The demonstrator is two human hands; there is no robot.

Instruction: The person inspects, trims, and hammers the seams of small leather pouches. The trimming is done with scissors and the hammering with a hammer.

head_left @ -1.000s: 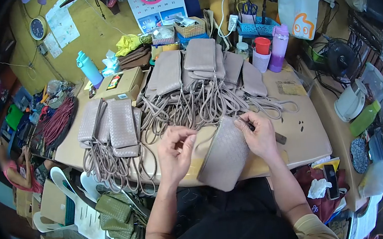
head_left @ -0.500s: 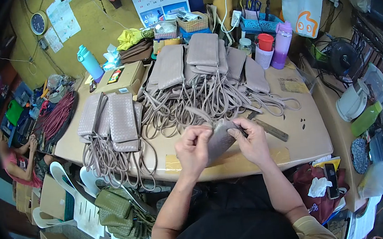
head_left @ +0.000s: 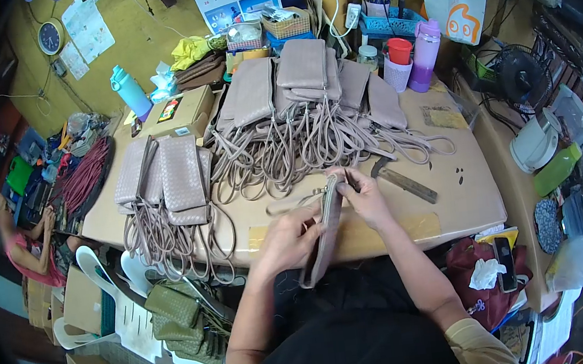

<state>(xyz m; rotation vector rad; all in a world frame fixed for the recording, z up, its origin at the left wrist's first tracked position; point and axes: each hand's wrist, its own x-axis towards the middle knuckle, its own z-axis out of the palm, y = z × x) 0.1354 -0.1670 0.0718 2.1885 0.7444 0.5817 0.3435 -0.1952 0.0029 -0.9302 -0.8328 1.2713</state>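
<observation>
A taupe pouch (head_left: 326,233) hangs edge-on over the table's front edge, its zipped top upward. My left hand (head_left: 285,240) grips its side, with a strap lying behind toward the left. My right hand (head_left: 361,199) pinches the zipper end at the top corner. A hammer (head_left: 407,184) lies on the table just right of my right hand. Behind my hands is a large pile of taupe pouches (head_left: 252,93) with looped straps. Another stack of woven-texture pouches (head_left: 182,173) lies to the left, straps toward the front edge.
A cardboard box (head_left: 180,115), a teal bottle (head_left: 128,90), a red cup (head_left: 399,51) and a purple bottle (head_left: 425,57) stand at the back of the table (head_left: 473,197). Green pouches (head_left: 177,317) lie on a white chair at left. Another person (head_left: 29,244) sits far left.
The pouch has turned from facing me to edge-on and moved lower. My left hand has come down and left onto its side; my right hand has moved slightly left. The camera view has shifted a little.
</observation>
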